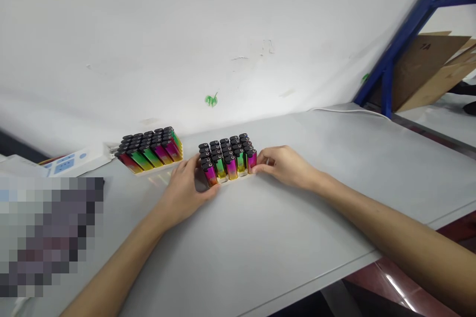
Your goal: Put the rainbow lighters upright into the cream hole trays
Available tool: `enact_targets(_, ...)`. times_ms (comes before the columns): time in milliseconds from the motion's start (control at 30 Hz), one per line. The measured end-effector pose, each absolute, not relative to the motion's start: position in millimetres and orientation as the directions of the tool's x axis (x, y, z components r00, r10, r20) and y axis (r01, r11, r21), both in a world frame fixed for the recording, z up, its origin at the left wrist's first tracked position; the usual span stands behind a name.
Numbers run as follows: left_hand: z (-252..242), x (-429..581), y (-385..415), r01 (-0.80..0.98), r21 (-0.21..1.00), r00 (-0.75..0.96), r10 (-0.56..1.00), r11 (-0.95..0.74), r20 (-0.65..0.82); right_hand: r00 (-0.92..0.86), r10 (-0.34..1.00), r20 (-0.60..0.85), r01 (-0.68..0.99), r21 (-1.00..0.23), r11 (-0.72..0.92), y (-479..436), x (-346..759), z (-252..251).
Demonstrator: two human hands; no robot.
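In the head view, a rack of lighters [231,166] stands on the grey table, its several upright lighters shiny pink, green and yellow with black tops. My left hand [186,187] is closed around the rack's left end, thumb at the front lower corner. At the opposite end, my right hand [280,163] grips the right side with its fingertips. Both hands rest low, close to the tabletop. To the left, a second rack of lighters [150,151] stands near the wall, untouched.
A white power strip [72,161] lies by the wall at the left, with a pixelated area in front of it. A white cable [349,110] runs along the table's back right. Beyond it stand a blue metal frame [405,25] and cardboard [427,67].
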State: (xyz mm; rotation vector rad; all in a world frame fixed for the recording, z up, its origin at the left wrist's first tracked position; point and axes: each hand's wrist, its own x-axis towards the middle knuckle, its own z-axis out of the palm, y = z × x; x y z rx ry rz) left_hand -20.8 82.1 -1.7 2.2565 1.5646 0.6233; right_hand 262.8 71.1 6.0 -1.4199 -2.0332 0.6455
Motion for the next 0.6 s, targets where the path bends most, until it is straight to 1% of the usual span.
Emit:
enact_targets(100, -1, -21, 83, 0.793, 0.494, 0.312, 0.934, -0.358, 0.177, -0.287, 0.951, 0.111, 0.710, -0.642, 0.289, 72, 264, 6)
enact_targets(200, -1, -21, 83, 0.814, 0.470, 0.293, 0.940, -0.341, 0.176, -0.300, 0.950, 0.091, 0.747, -0.596, 0.293, 72, 265, 6)
enact_targets(267, -1, -21, 84, 0.828, 0.456, 0.277, 0.945, -0.327, 0.176, -0.322, 0.940, 0.114, 0.764, -0.555, 0.329, 73, 266, 5)
enact_targets(400, -3, -23, 89, 0.845, 0.437, 0.241, 0.949, -0.309, 0.205, -0.359, 0.910, 0.205, 0.786, -0.459, 0.414, 81, 261, -3)
enact_targets(500, -5, -25, 96, 0.855, 0.460, 0.142, 0.962, -0.239, 0.234, -0.351, 0.902, 0.250, 0.821, -0.380, 0.425, 88, 251, -9)
enact_targets(600, -7, -28, 102, 0.854, 0.494, 0.052, 0.971, -0.164, 0.233, -0.331, 0.904, 0.272, 0.855, -0.319, 0.409, 94, 241, -11)
